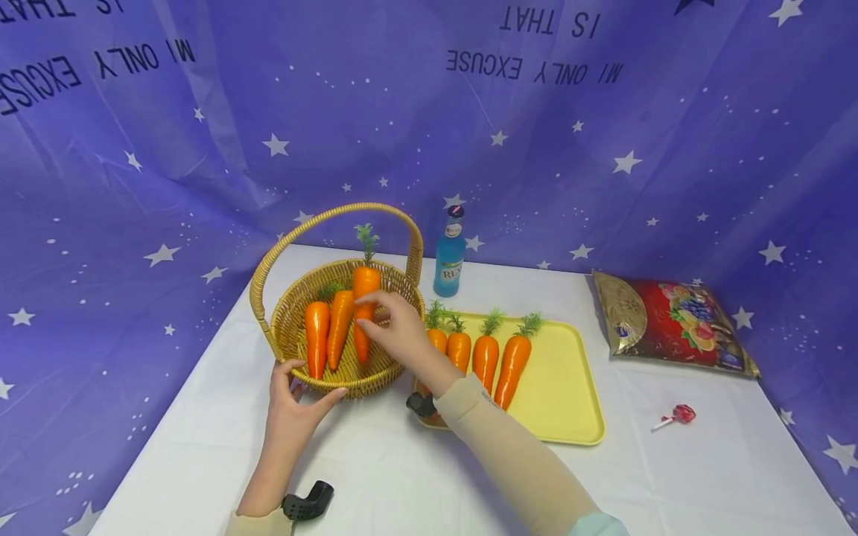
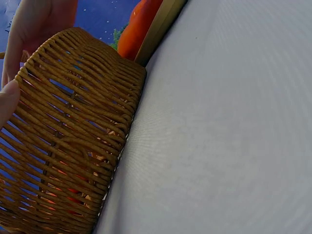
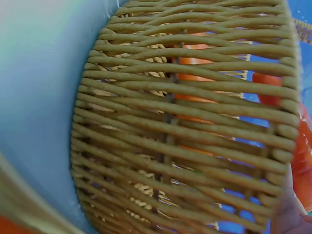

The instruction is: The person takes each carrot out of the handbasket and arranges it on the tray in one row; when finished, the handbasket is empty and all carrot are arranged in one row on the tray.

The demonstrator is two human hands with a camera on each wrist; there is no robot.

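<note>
In the head view my right hand (image 1: 402,331) pinches an orange carrot (image 1: 366,281) between thumb and fingers over the wicker basket (image 1: 362,386), its green top pointing away. Two more carrots lie inside the basket, a left one (image 1: 317,327) and a middle one (image 1: 340,320). My left hand (image 1: 295,406) holds the basket's near rim, thumb and fingers spread along it. The left wrist view shows that thumb (image 2: 7,102) against the woven wall (image 2: 83,97). In the right wrist view, the basket's wall (image 3: 195,126) hides much of the carrots.
Right of the basket, a yellow tray (image 1: 563,394) bears several carrots (image 1: 515,365), partly hidden by my right arm. Behind stands a blue bottle (image 1: 449,260). Farther right lie a red and gold packet (image 1: 677,320) and a lollipop (image 1: 684,414). A starry purple cloth (image 1: 536,164) hangs behind the table.
</note>
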